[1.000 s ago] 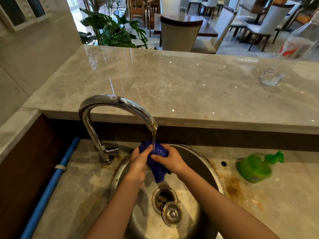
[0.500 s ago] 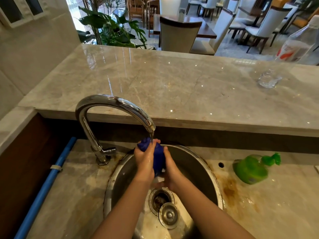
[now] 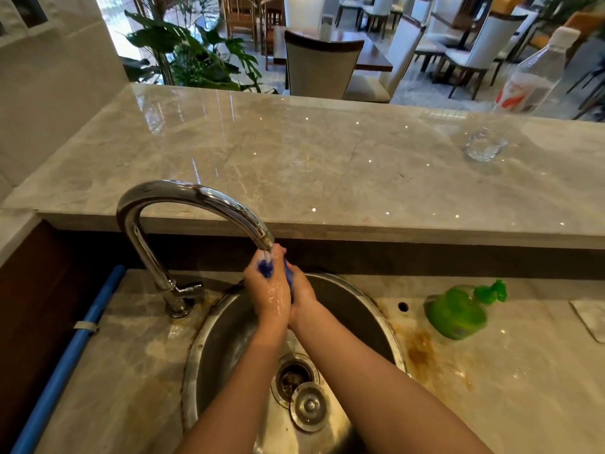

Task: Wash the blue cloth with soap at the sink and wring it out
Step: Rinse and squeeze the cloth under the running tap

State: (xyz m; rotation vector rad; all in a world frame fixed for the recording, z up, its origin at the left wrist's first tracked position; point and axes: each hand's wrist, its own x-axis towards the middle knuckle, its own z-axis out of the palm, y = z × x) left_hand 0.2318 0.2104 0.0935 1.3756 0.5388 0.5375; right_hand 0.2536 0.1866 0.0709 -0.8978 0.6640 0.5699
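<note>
Blue cloth (image 3: 265, 267) sits bunched between both hands right under the tap (image 3: 196, 204) spout, above the sink (image 3: 360, 309). Left hand (image 3: 268, 291) and right hand (image 3: 302, 291) press closed around it, though motion blur hides the fingers. Green soap bottle (image 3: 458, 309) lies at three o'clock.

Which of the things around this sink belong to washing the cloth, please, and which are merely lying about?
Part of the job:
- blue cloth, pressed between left hand and right hand
- faucet, running
- sink
- green soap bottle, lying on its side

Lying about:
- clear plastic bottle
- drain plug, off the drain
- blue pipe
</note>
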